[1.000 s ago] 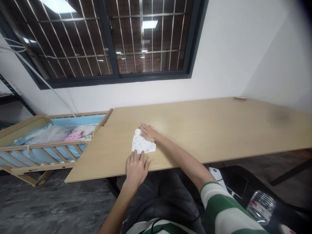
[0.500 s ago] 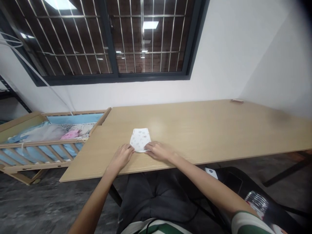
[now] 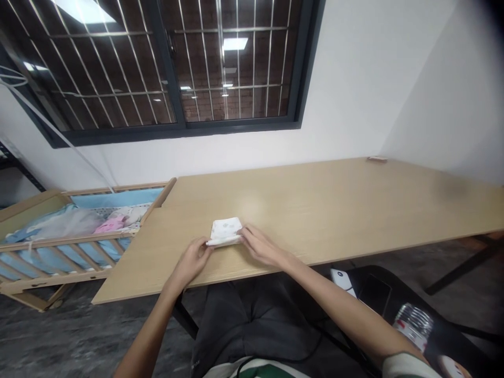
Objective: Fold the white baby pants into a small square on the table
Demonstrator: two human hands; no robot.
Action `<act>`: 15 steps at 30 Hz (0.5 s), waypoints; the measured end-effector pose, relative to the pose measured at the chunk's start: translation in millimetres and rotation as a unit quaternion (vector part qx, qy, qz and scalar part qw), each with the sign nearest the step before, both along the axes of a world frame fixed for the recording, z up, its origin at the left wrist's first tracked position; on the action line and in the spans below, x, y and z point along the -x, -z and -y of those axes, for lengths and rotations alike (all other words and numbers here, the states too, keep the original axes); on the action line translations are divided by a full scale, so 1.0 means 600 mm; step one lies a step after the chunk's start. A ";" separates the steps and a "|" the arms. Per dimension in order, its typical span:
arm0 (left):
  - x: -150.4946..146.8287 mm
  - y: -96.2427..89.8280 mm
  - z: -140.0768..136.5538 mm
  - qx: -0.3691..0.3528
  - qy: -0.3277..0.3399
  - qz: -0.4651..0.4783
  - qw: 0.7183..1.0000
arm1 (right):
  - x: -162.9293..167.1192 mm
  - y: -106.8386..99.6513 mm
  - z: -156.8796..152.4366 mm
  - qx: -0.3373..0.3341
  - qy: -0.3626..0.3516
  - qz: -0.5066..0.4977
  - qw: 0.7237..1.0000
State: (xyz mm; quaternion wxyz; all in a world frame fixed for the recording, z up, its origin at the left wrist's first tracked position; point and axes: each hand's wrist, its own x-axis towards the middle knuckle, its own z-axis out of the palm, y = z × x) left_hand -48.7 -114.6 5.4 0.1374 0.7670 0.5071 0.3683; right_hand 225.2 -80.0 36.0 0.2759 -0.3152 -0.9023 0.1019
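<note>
A small white cloth with a faint print (image 3: 226,229) lies on the wooden tabletop (image 3: 299,210), close to its front edge. Its near edge is lifted and turned up into a narrow fold. My left hand (image 3: 193,258) pinches the left corner of that fold between thumb and fingers. At the right end, my right hand (image 3: 260,245) grips the same fold, its fingertips partly covering the cloth's right side.
A wooden crib (image 3: 74,239) with blue lining, holding bedding and a pink cloth (image 3: 111,224), adjoins the table's left end. A small flat object (image 3: 377,159) lies at the far right. On a black chair (image 3: 362,278) rest a phone-like item and a clear bottle (image 3: 413,323).
Both hands have raised the cloth's near edge and turned it away from me, so the cloth now looks shorter. The camera view has shifted slightly.
</note>
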 end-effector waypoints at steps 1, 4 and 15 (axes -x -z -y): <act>-0.003 -0.007 -0.012 0.013 -0.021 0.016 1.000 | 0.003 -0.002 -0.011 0.009 0.002 -0.020 1.000; -0.014 -0.020 -0.056 0.048 -0.079 0.048 0.995 | 0.016 0.000 -0.060 0.043 0.005 -0.090 0.995; -0.043 0.011 -0.162 0.063 -0.211 -0.034 0.975 | 0.062 0.064 -0.225 0.155 0.102 -0.154 0.970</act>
